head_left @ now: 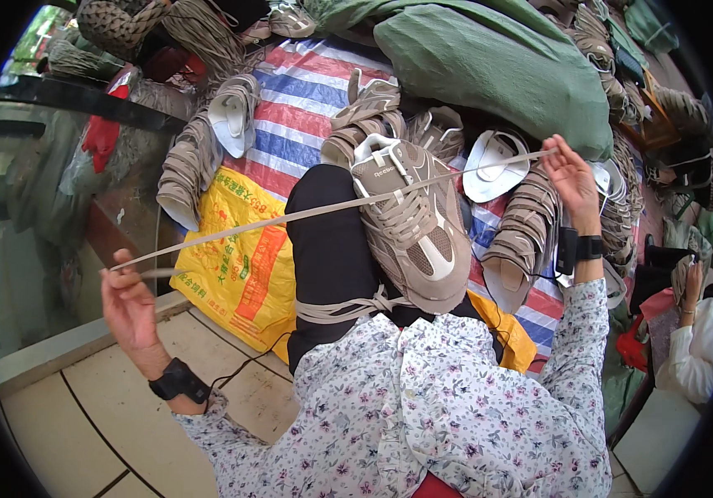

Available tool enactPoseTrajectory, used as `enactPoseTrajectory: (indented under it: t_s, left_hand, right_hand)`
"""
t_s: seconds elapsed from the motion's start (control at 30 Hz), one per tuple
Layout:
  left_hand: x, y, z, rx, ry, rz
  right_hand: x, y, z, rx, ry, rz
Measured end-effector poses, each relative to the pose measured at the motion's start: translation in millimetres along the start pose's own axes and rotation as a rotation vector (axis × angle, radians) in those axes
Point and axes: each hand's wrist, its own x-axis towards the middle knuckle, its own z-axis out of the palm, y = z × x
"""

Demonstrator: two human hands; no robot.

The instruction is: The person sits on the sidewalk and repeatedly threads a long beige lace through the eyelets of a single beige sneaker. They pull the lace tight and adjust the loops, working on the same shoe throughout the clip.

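Observation:
A flat beige shoelace is drawn out taut between my two hands, rising from left to right. My left hand pinches one end at the far left, where a short tail of lace hangs past the fingers. My right hand pinches the other end at the upper right, with some fingers raised. Beneath the lace, a taupe and white sneaker rests on my lap, toe toward me. Its front shows criss-crossed laces. A bundle of similar laces lies across my thighs.
Stacked shoe uppers stand at left, with another stack at right, on a striped tarp. A yellow printed sack lies by my leg, a green sack beyond. Glass panels border the left; another person's white sleeve shows at right.

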Motion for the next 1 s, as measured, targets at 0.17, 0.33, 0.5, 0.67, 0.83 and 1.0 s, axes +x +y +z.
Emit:
enactPoseTrajectory:
  t_s: [0.17,0.33,0.5,0.67,0.83,1.0]
  left_hand:
    - [-21,52,-13,0.049,-0.098,0.218]
    - [-54,96,5,0.225,-0.127,0.345]
    - [-67,128,24,0.401,-0.049,0.574]
    - [-68,72,77,0.837,-0.256,0.612]
    - [25,-124,88,1.096,-0.107,0.204]
    - [82,-246,43,1.331,-0.173,0.046]
  right_hand:
    - [3,-70,-49,0.001,-0.185,-0.169]
    - [-16,-131,-118,-0.228,0.130,-0.356]
    - [-57,-187,-193,-0.346,0.215,-0.433]
    - [-62,-144,-187,-0.608,0.511,-0.520]
    - [-74,-62,-99,-0.843,0.369,-0.273]
    - [-60,33,-13,-0.779,0.099,-0.233]
